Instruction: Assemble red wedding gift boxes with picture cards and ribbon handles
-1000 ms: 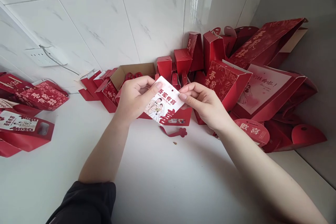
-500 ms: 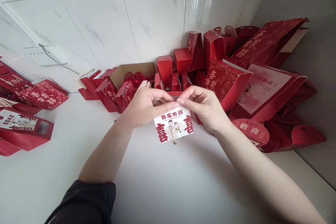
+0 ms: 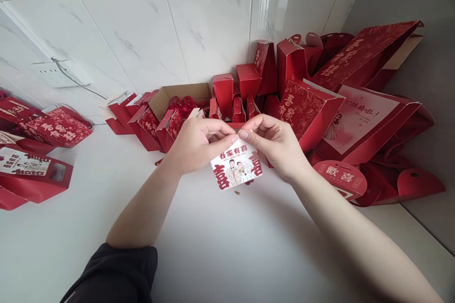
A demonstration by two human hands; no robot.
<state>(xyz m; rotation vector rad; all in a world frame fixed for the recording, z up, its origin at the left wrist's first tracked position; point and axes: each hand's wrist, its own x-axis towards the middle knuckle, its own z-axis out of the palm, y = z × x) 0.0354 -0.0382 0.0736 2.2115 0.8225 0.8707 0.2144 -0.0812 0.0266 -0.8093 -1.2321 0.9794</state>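
A small white card (image 3: 236,168) with red characters and a drawn couple hangs in front of me, its printed side facing me. My left hand (image 3: 204,144) pinches it at the top edge, thumb over the front. My right hand (image 3: 273,144) pinches the same edge just beside, the two thumbs almost touching. Both hands are closed on it, and the fingers behind are partly hidden. Below the card a tiny gold-coloured piece (image 3: 237,193) lies on the white tabletop (image 3: 213,246).
Red gift boxes (image 3: 305,109) crowd the right and back. An open cardboard box (image 3: 185,91) with red ribbon-like material stands behind my hands. More red boxes (image 3: 59,125) lie at the left, below a wall socket (image 3: 59,75). A tiled wall (image 3: 213,23) closes off the back.
The card has tilted a little and its lower edge has risen slightly; more of the gold piece shows below it. Both hands keep their pinch at its top edge.
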